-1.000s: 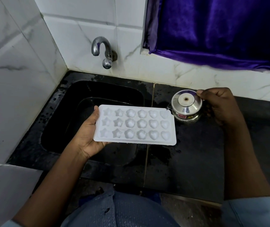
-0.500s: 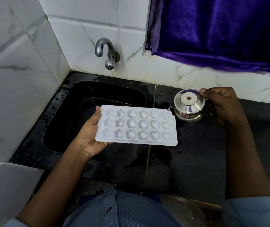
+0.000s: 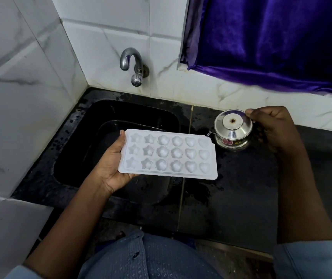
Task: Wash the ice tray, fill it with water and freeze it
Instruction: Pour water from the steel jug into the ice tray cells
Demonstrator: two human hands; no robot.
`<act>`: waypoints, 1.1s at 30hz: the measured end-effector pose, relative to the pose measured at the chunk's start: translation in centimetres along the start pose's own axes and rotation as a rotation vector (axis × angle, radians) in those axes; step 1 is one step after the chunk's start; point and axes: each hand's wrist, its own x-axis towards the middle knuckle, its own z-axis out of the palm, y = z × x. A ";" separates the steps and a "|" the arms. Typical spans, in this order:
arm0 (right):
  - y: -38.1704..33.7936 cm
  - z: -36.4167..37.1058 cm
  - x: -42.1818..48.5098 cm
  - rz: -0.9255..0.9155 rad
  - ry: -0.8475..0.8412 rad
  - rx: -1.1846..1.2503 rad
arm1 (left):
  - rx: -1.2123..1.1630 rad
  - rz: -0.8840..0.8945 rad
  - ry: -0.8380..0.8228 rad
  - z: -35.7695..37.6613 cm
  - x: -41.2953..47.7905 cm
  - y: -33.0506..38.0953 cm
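Observation:
A white ice tray with star, flower and heart moulds is held level over the front of the black sink. My left hand grips its left end, thumb on the rim and fingers underneath. A small lidded steel kettle stands just past the tray's far right corner. My right hand holds the kettle by its right side. A thin trickle of water shows at the kettle's spout, at the tray's corner.
A steel tap juts from the white tiled wall above the sink. The black counter to the right is wet. A purple curtain hangs at the back right. White tiles close in on the left.
Both hands keep their grips. The kettle has tipped slightly toward the tray and water now shows at its spout. The view has shifted a little.

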 end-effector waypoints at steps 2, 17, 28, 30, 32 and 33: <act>-0.3 0.1 0.0 -0.009 -0.003 -0.008 | 0.006 0.002 -0.006 0.0 -0.1 0.0; -1.9 1.6 0.5 -0.033 -0.076 -0.017 | 0.031 -0.027 -0.036 0.1 -0.1 0.0; -2.6 2.1 1.1 -0.046 -0.085 0.002 | 0.043 -0.030 -0.050 0.2 0.1 0.1; -2.6 2.1 1.2 -0.048 -0.094 0.007 | 0.053 -0.029 -0.038 0.2 0.2 0.1; -2.5 2.2 1.3 -0.047 -0.098 0.011 | 0.055 -0.028 -0.030 0.2 0.3 0.2; -2.5 2.3 1.3 -0.048 -0.100 0.011 | 0.057 -0.027 -0.028 0.2 0.3 0.2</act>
